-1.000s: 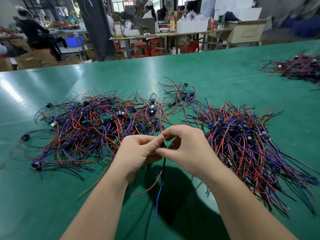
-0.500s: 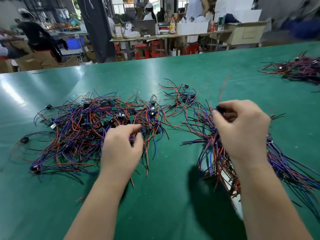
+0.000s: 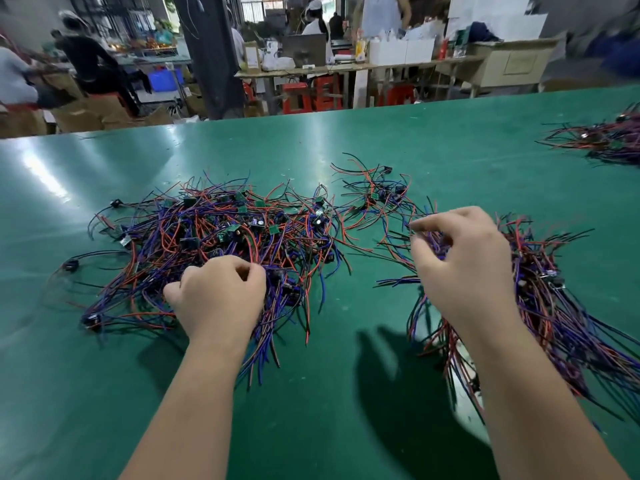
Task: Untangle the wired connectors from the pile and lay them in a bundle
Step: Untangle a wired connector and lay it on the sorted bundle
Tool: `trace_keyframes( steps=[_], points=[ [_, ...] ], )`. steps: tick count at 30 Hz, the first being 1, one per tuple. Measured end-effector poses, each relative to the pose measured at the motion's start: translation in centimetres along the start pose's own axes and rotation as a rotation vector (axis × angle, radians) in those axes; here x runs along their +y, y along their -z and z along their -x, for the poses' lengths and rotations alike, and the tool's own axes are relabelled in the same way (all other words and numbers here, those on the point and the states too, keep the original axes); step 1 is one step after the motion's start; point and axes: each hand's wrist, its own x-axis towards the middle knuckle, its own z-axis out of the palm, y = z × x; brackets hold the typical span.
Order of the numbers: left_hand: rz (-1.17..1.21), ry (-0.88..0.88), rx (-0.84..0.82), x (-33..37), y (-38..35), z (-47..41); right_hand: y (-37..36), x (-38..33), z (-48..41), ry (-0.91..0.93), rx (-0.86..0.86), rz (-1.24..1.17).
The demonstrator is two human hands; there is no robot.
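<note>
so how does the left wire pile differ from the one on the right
In the tangled pile wires cross every way, with green circuit boards on top; in the bundle they run mostly parallel. The tangled pile spreads wide; the bundle is narrower. Both hold red, blue and black wires.

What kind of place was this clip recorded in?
Most likely an electronics assembly workshop: a green worktable heaped with wired connectors, workers at cluttered benches behind, and cardboard boxes on the floor.

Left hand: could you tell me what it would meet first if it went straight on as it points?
The left hand points away from the person, so it would first meet the tangled pile right ahead of its knuckles; it may touch the near wires already.
</note>
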Motion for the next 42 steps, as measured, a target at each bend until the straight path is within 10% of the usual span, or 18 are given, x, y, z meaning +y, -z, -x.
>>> trace_keyframes(
  steps=[7,11,19,25,29,42],
  points=[
    [0.819,-0.017,0.163,0.8,0.3,0.3,-1.2,-0.9,0.9,-0.091,-0.182,-0.25],
    [1.113,-0.179,-0.005,2.5,0.2,1.6,-2.0,-1.9,1.3,-0.349,-0.499,-0.699],
    [0.818,-0.466,-0.536,2.9,-0.7,3.1,-3.1,-1.9,2.2,-0.382,-0.601,-0.759],
    [0.993,0.285,-0.706,3.7,-1.1,1.9,-3.2,-1.9,2.2,-0.218,-0.639,-0.679],
    [1.246,0.445,-0.7,3.2,-1.4,1.5,-3.0,-2.0,2.4,-0.054,-0.726,-0.608],
    [1.204,0.187,-0.318,2.1,-0.8,0.8,-3.4,-1.7,2.7,0.004,-0.85,-0.212]
  ],
)
